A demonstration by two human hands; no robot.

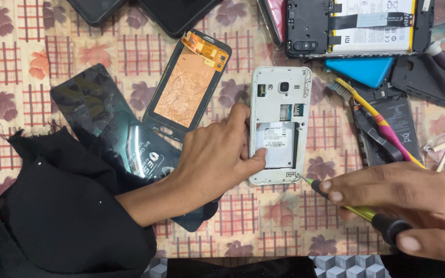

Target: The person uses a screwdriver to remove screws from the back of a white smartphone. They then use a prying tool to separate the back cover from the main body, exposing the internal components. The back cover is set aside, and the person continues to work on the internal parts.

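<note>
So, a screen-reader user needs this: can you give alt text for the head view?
A person's left hand steadies a white phone frame with its back off, while the right hand holds a yellow screwdriver with its tip at the frame's lower right corner. Around them on a floral checked cloth lie a detached screen panel, a toothbrush and another opened phone.

tabletop (130,51): covered by cream cloth with red checks and purple-orange flowers | 6 o'clock: grey cube-patterned floor (346,266) below the edge | light: even, bright, soft shadows | walls, windows: out of view
</note>
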